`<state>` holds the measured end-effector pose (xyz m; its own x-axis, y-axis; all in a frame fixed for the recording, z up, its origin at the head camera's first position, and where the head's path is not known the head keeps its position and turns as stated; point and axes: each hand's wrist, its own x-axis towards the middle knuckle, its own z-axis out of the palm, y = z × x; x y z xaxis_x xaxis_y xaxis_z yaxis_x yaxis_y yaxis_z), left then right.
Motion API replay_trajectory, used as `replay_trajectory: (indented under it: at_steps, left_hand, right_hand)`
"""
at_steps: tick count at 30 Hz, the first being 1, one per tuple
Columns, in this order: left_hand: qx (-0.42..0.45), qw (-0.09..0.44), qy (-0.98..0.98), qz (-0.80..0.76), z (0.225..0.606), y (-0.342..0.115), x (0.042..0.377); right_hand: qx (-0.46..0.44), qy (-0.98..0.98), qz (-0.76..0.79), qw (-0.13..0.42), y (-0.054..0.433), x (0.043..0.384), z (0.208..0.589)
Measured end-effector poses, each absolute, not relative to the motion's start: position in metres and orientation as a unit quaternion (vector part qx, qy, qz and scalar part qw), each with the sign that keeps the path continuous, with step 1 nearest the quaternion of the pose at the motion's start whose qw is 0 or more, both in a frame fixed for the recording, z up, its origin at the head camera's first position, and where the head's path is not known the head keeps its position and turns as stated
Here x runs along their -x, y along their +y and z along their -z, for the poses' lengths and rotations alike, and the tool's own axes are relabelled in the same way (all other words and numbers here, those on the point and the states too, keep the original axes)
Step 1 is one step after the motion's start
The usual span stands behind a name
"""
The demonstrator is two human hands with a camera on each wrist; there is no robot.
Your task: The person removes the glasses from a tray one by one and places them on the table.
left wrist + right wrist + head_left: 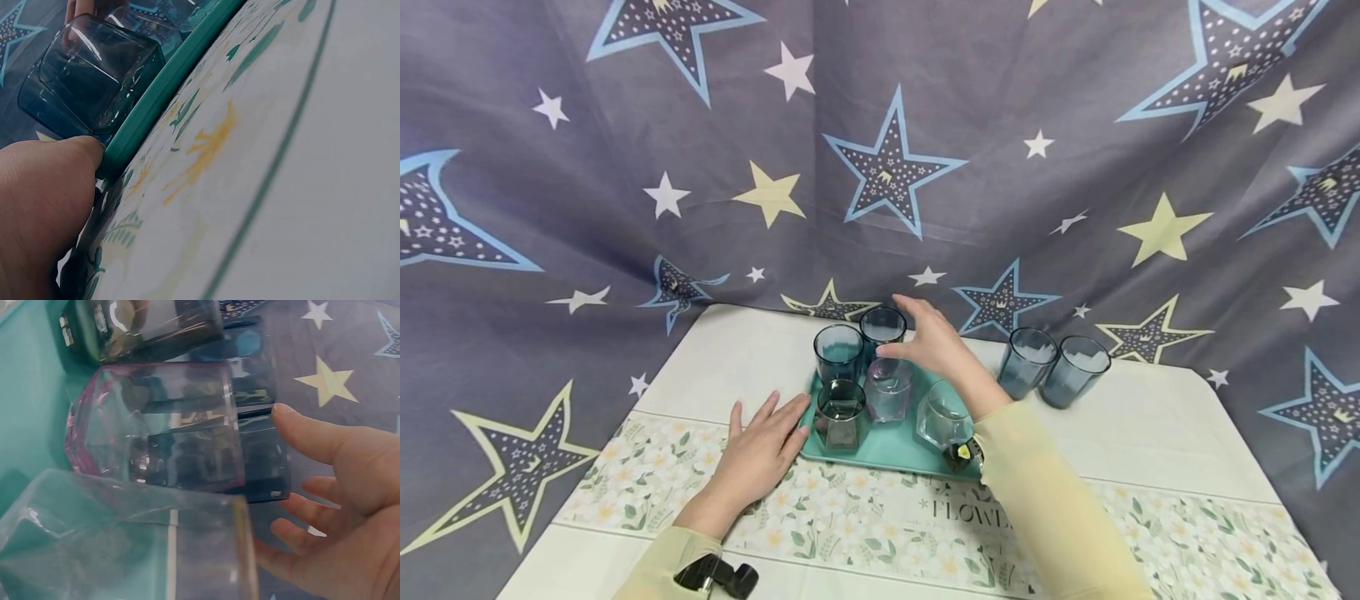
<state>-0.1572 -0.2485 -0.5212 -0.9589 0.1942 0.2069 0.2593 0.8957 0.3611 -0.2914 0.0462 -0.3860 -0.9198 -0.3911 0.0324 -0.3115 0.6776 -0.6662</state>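
Note:
My right hand is at the rear blue glass, thumb on the near side and fingers toward the far side. In the right wrist view, that thumb and the fingertips lie close to its rim, spread apart; firm contact is unclear. My left hand rests with spread fingers at the left edge of a green tray. Its thumb touches the tray's corner in the left wrist view. Beside the rear glass stand another blue glass, a dark grey glass, a pinkish clear glass and a clear glass.
Two blue glasses, a left one and a right one, stand side by side on the table right of the tray. A floral cloth runs across the table. Behind hangs a grey star-patterned curtain.

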Motion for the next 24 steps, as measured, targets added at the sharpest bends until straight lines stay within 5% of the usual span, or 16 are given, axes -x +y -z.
replay_trajectory:
  at_steps: [24]
  left_hand:
    - [0.117, 0.083, -0.97, 0.196, 0.522, -0.249, 0.158]
  right_hand:
    - [0.158, 0.93, 0.329, 0.05, 0.029, 0.297, 0.405]
